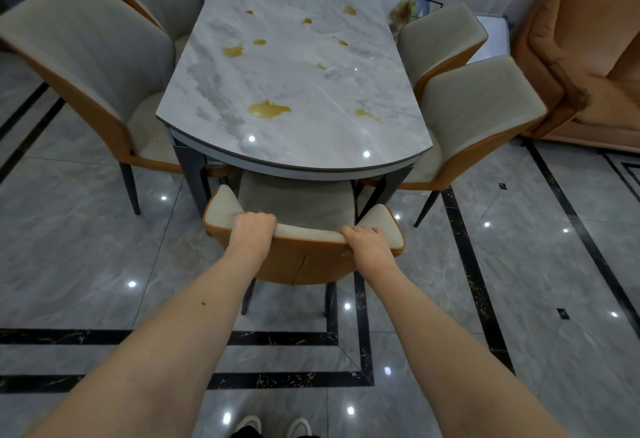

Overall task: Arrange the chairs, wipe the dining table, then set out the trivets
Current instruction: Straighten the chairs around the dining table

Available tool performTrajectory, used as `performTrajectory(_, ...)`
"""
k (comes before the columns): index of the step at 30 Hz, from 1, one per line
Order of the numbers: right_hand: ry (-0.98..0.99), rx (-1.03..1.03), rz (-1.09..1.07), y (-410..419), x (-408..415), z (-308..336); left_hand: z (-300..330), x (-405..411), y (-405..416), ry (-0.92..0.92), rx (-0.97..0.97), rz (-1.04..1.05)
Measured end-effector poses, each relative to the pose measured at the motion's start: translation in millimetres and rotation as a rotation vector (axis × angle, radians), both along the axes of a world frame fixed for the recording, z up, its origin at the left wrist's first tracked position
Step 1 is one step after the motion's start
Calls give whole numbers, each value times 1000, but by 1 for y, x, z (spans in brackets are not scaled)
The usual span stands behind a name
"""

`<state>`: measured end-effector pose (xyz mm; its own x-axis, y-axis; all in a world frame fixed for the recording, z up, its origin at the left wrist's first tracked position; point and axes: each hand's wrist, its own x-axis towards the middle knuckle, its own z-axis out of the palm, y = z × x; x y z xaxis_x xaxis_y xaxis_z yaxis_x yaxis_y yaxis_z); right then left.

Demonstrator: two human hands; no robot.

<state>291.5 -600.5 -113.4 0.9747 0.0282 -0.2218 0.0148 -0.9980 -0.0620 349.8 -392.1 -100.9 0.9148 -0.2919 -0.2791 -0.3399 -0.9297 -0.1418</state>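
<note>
Left to right: at 9 o'clock two side chairs sit tucked against the dining table, whose marble top carries yellow-brown spills from centre toward 12, so wiping is not yet done. At 6 o'clock of the table the near chair is pushed in, seat under the edge. Your left hand curls over the top rail of its backrest, fingers wrapped on the padded edge; your right hand clamps the same rail just to the right, thumb on the orange shell. Judgement: padded top gives a little, shell is stiff, frame moderately heavy, legs slide easily on glossy tile, so keep hold at the rail, both sides. At 3 o'clock two more chairs angle in. No trivets visible.
</note>
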Motion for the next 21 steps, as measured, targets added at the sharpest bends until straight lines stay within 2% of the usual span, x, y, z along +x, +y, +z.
performTrajectory(21,-5,18,-20,1,5,2,-3,7,-2,-16,17,13)
